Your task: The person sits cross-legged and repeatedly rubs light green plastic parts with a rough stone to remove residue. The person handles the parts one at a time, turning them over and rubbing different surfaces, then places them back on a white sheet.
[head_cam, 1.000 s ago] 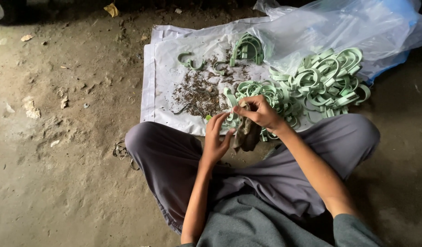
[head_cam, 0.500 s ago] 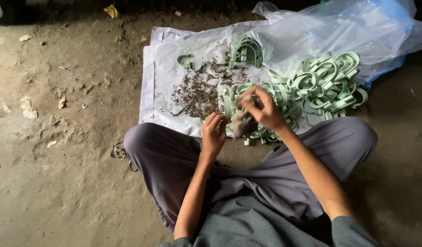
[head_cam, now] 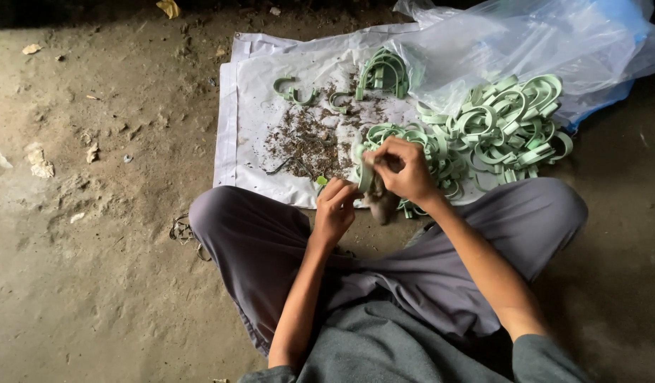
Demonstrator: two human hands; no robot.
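While both hands meet over the lap, the right hand (head_cam: 405, 170) pinches a pale green clip (head_cam: 364, 172). The left hand (head_cam: 334, 206) has its fingers curled at the clip's lower end, their grip hard to make out.

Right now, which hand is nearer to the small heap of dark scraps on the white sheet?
Left. The left hand sits just below the dark scraps, by the white sheet edge. The right hand holds a green clip farther to their right.

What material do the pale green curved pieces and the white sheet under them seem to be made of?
Green curved pieces: probably moulded plastic, matt, uniform in colour, with rigid, identical shapes. White sheet: likely thin plastic or woven sacking, slightly creased with a folded edge; which one is unclear.
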